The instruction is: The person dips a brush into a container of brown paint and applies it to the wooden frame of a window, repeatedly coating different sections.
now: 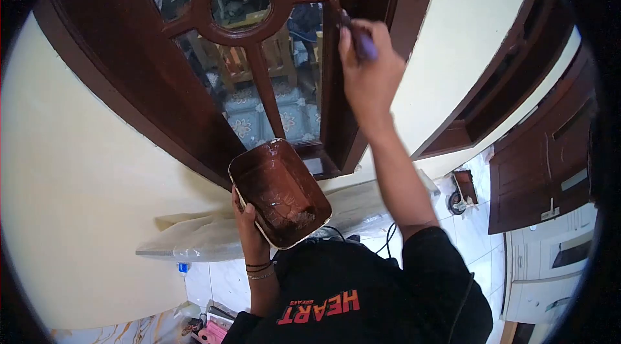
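My right hand (369, 69) is raised and grips a paintbrush (358, 37) with a purple handle; its tip touches the dark brown window frame (336, 85) near the upper cross bar. My left hand (249, 224) holds a rectangular tray (279, 192) from underneath, below the window. The tray's inside is coated with brown paint. The window frame has a round wooden ring (240, 1) joined by bars, with glass panes between them.
A cream wall (84, 202) surrounds the window. Plastic sheeting (207, 240) lies along the ledge under it. A second brown window frame (498, 92) and a brown door (550, 163) stand to the right. White floor tiles (472, 227) and small clutter lie below.
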`<state>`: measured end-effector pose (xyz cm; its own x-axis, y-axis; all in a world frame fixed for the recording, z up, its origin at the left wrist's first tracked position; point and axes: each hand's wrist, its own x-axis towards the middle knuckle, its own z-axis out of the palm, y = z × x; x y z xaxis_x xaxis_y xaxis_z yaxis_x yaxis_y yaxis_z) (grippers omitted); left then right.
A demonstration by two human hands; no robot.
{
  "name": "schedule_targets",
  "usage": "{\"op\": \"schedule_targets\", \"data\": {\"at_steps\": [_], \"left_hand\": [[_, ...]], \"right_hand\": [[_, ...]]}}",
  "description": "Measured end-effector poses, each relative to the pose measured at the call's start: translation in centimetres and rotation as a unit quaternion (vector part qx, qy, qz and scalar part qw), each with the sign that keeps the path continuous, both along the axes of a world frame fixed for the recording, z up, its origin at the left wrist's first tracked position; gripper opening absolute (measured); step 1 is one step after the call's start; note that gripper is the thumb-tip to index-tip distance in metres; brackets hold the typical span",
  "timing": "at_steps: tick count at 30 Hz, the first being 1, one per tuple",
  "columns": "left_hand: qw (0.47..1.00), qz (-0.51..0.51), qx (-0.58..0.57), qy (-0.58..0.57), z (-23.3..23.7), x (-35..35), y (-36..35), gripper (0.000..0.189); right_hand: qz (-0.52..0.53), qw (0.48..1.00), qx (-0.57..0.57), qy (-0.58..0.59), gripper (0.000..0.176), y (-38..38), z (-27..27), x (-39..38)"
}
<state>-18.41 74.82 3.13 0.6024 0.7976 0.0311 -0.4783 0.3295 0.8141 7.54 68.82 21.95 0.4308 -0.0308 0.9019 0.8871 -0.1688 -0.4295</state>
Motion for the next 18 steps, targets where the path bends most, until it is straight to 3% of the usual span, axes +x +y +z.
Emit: {"op": "schedule_targets", "data": {"at_steps": [4,7,16,18], "left_hand": [[1.000,0.004,-0.005,0.014,0.2,0.0,0.0,0.076],[1.000,-0.003,-0.001,-0.007,0.4,0.2,-0.1,0.078],[1.000,0.013,0.008,0.026,0.6,-0.2,-0.6,0.075],[0.999,0.011,0.003,0.039,0.2,-0.5,-0.7,0.074]], "right_hand": [[0.016,0.997,0.059,0.045,0.019,0.9,-2.9,-0.5],[0.025,0.992,0.126,-0.003,0.021,1.2,-2.3,0.3],[0.006,0.993,0.122,-0.006,0.017,1.3,-3.4,-0.2],[0.045,0.992,0.112,0.036,0.015,2.6,-4.4,0.1]]}}
